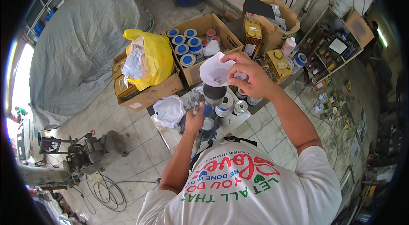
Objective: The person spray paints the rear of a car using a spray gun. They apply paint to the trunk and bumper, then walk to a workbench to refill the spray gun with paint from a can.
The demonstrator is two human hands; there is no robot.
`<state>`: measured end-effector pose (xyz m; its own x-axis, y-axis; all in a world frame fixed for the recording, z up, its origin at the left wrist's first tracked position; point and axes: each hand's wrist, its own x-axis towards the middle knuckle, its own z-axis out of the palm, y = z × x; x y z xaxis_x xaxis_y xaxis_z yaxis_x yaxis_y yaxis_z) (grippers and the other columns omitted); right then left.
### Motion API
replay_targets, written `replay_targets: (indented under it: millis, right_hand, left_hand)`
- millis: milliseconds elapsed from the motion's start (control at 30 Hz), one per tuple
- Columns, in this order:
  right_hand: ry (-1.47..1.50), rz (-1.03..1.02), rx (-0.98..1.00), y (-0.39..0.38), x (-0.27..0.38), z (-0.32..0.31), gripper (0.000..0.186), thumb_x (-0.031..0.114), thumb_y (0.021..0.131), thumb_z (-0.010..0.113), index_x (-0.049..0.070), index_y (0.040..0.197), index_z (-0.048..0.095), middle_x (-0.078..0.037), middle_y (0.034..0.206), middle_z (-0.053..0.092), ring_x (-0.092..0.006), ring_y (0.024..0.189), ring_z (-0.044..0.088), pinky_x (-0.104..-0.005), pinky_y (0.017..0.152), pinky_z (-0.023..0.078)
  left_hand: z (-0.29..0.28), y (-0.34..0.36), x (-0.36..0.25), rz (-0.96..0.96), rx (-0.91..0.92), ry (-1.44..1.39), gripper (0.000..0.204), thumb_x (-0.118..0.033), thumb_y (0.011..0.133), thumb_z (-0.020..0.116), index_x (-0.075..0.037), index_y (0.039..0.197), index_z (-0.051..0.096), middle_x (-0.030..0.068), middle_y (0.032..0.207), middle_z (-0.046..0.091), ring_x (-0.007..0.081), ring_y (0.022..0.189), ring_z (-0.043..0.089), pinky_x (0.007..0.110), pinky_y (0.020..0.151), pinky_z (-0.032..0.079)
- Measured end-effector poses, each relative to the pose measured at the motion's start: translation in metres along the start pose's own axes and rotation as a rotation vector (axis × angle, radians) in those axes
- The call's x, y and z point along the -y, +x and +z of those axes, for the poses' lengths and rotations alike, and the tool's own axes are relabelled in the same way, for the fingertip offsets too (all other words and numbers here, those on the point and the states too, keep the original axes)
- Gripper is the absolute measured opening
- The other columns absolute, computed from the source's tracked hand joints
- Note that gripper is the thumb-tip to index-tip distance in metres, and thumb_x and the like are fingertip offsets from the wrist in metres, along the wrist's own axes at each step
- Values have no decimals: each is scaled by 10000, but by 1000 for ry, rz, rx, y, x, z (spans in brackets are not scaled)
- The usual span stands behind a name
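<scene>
In my right hand (251,75), a white paper paint strainer (213,68) is pinched by its edge, with its wide mouth turned toward me and small grey spots on it. Just below hangs a dark grey cup (214,95), which seems to belong to the spray gun (197,99). My left hand (194,118) is wrapped round the gun's handle, its fingers partly hidden. Under the gun, lidded paint cans (224,106) and a pale round lid (207,123) stand on a paint-stained board. Crumpled white plastic (169,111) lies left of my left hand.
Beyond the board, a cardboard box (194,71) holds several blue-lidded cans, beside a box with a yellow plastic bag (159,61). Gold tins (279,65) stand right. A compressor (96,148) and coiled hose (110,191) are on the tiled floor, left. A grey cover (81,42) drapes something large.
</scene>
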<state>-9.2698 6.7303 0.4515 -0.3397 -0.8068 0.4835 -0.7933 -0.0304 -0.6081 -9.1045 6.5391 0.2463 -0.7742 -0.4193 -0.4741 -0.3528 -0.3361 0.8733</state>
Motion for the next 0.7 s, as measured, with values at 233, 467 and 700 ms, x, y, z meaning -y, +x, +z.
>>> replay_targets:
  millis: [233,467,700]
  right_hand:
    - [41,38,-8,-3,-2,10,105,73,860,745,66,921,661,-107,1347,596,-298,1249,535,-422,1039,427]
    - [85,103,-78,-12,-14,16,99,69,883,727,56,927,639,-114,1347,595,-284,1254,534,-399,1046,425]
    - [40,235,-197,-45,-48,38,111,56,873,735,61,919,633,-114,1336,604,-283,1258,533,-395,1067,405]
  left_hand:
    - [-7,-7,-1,13,-9,31,481,-535,982,656,-151,758,471,-52,583,428,69,477,386,269,431,277]
    - [-17,-4,9,14,-30,65,476,-524,985,656,-145,764,470,-44,573,428,78,464,383,269,429,282]
    - [-45,-8,28,-9,-100,36,448,-496,1001,645,-148,772,480,-54,560,420,69,449,381,269,420,280]
